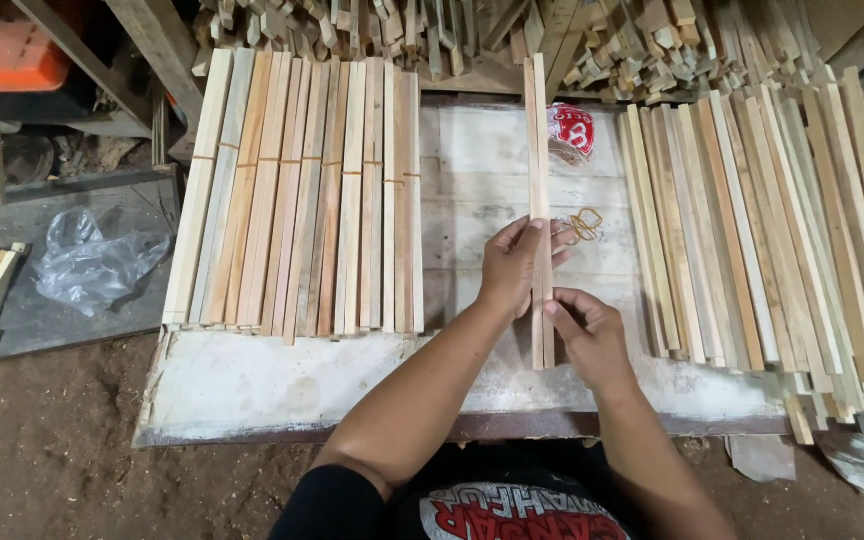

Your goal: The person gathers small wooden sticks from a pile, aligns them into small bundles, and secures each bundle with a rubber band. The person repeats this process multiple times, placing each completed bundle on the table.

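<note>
Dirt floor and heaps of offcut wood surround a low whitewashed board table (pixel 252 385). From the head camera I see bound rows of slats (pixel 302 195) covering its left side and a loose spread of slats (pixel 772 220) over its right edge. Between them, on the bare middle, my left hand (pixel 512 265) and right hand (pixel 592 335) both clasp a thin pair of wooden strips (pixel 538 150) lying lengthwise toward the far edge. The left grips higher, fingers wrapped round; the right pinches the near end. I judge I'm squaring the pair up; next calls for the rubber bands (pixel 584 225) just beside the left hand, near a small red-and-white bag (pixel 572 132).
</note>
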